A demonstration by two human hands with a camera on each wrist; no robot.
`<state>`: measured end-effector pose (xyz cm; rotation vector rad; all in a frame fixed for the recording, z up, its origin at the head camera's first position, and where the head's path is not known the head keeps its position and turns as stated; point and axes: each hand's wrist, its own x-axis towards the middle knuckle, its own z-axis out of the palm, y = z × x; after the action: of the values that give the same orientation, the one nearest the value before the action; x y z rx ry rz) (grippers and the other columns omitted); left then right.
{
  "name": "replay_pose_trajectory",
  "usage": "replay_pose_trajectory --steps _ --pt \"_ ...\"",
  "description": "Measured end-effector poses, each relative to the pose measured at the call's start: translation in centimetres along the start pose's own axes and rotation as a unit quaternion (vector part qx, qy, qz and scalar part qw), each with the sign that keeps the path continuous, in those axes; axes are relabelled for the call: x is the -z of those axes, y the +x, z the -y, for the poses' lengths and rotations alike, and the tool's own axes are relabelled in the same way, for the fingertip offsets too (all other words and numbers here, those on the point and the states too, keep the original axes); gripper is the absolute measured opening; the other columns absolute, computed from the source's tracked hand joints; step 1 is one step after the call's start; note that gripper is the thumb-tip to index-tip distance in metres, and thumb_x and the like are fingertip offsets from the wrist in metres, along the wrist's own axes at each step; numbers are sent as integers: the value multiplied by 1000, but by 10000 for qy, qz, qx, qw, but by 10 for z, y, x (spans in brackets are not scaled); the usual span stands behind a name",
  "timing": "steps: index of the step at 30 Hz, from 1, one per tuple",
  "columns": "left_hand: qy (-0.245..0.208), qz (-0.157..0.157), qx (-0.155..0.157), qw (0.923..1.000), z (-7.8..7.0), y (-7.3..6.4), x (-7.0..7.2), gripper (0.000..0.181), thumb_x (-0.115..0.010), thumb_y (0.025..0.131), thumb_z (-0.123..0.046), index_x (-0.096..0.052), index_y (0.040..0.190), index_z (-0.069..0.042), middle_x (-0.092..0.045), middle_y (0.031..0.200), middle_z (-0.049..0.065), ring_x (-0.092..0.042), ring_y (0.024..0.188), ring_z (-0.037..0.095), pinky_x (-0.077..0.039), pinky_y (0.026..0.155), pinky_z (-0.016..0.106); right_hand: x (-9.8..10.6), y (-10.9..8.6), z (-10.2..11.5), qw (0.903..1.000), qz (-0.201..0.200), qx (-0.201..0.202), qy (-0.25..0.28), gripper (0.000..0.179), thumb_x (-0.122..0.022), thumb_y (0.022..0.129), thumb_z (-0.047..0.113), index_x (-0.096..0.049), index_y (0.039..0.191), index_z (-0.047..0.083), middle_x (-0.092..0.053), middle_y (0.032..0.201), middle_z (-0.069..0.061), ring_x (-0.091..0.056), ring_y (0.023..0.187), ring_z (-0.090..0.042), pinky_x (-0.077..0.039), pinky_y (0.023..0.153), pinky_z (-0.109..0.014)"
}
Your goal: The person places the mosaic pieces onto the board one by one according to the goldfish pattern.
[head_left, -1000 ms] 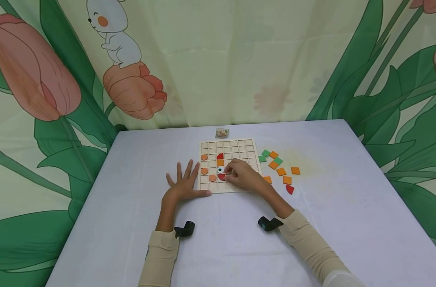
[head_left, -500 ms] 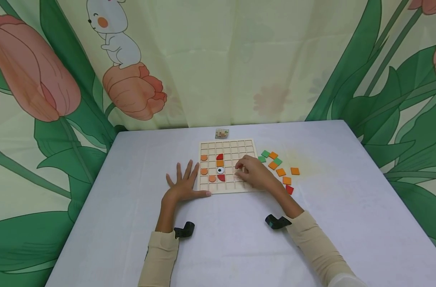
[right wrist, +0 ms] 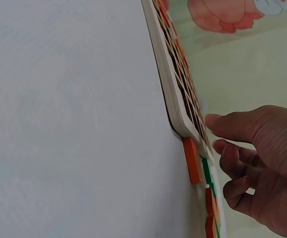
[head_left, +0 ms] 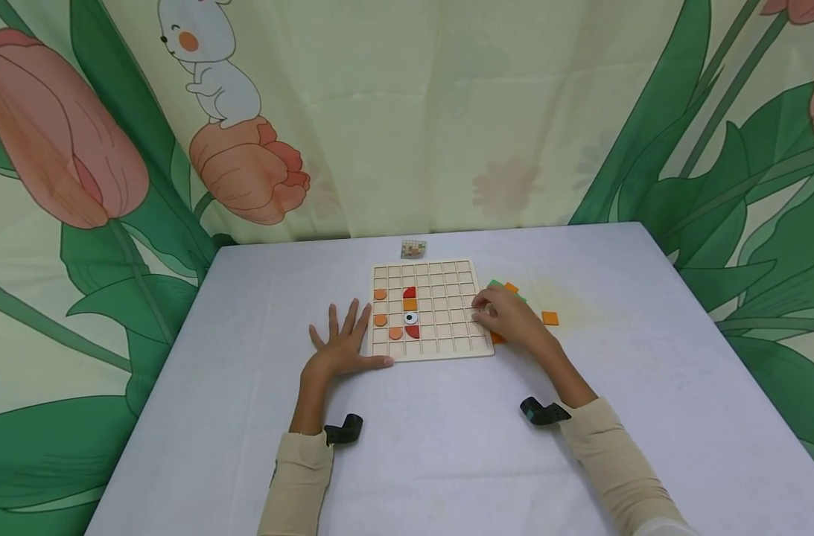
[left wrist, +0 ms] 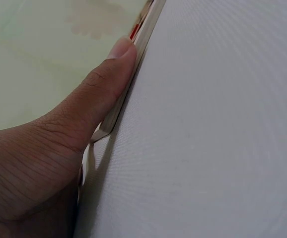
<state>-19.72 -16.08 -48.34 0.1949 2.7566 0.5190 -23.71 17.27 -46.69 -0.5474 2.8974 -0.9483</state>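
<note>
A pale wooden grid board (head_left: 447, 327) lies on the table. My left hand (head_left: 342, 350) rests flat at its left side with fingers spread; in the left wrist view the thumb (left wrist: 101, 87) lies along the board's near edge. Over the board's right edge is my right hand (head_left: 512, 320), fingers loosely bent; the right wrist view shows nothing between thumb and fingers. Set in one column are a red rounded piece (head_left: 409, 292), an orange square (head_left: 409, 304), a white eye disc (head_left: 411, 318) and another red piece (head_left: 412, 331). Several orange discs (head_left: 396, 333) sit left of them.
Loose tiles lie right of the board, mostly hidden by my right hand: a green tile (head_left: 495, 284) and an orange tile (head_left: 549, 318) show. Close against the board's corner is another orange tile (right wrist: 192, 159). Behind the board lies a small patterned packet (head_left: 413, 249).
My right hand has moved right, from beside the eye disc and lower red piece to the board's right edge, now covering most loose tiles. The left hand has stayed put.
</note>
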Motion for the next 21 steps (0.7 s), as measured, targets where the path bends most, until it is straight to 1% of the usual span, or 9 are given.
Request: replay_pose_trajectory --steps 5,10,17,21 --pt "-17 -19 -16 10000 0 1 0 121 -69 70 -75 -1 158 -27 14 165 2 28 146 40 16 104 76 8 -4 -12 9997 -74 -156 -158 19 -69 90 18 -68 105 5 -61 102 -10 -56 83 -22 -49 72 -34" --pt "-11 -15 -21 10000 0 0 0 121 -68 70 -75 1 158 -27 15 165 1 29 146 39 16 104 76 15 -7 -21 9984 -50 -423 -365 21 -69 90 17 -68 106 4 -61 110 -13 -57 94 -26 -51 84 -40" --pt "-58 -83 -81 9999 -2 -3 3 120 -69 71 -73 -1 159 -25 12 166 5 26 146 42 15 104 77 19 -10 -32 9950 -29 -849 -522 26 -71 90 19 -67 111 4 -58 108 -14 -53 90 -26 -51 78 -37" --pt "-44 -61 -69 9999 -2 -4 3 120 -69 71 -73 0 158 -26 13 166 4 27 146 41 15 104 77 19 -11 -35 9933 -40 -998 -576 30 -71 90 18 -66 116 4 -58 113 -15 -55 98 -28 -53 87 -42"
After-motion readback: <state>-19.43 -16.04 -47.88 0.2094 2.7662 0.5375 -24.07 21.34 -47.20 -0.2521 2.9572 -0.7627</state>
